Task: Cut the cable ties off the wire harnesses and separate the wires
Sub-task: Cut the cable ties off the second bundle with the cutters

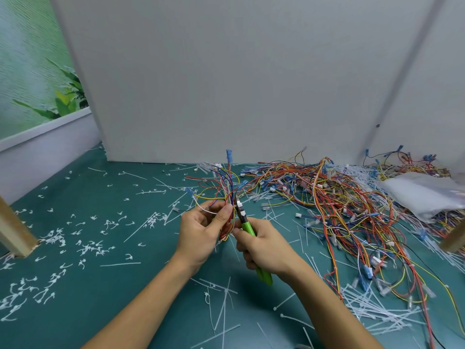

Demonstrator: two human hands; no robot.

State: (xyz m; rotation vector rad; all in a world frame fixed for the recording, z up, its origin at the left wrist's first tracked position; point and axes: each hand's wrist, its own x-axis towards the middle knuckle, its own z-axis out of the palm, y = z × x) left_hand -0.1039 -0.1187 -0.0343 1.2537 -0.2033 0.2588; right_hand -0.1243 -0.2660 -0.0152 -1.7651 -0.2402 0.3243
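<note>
Hands meet above a green table. The left hand has its fingers pinched around a small wire harness, coloured wires fanning upward. The right hand grips green-handled flush cutters, blades nosed into the bundle just beside the left thumb. This looks like the cutting step; next, the tie must be snipped without nicking wires. More harnesses lie heaped to the right, cut cable ties scattered left.

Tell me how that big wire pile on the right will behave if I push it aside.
The wire pile likely drags as one floppy tangle, since its strands loop through each other. It probably sweeps loose cable ties along. The plastic bag resting on it may slide off.
</note>
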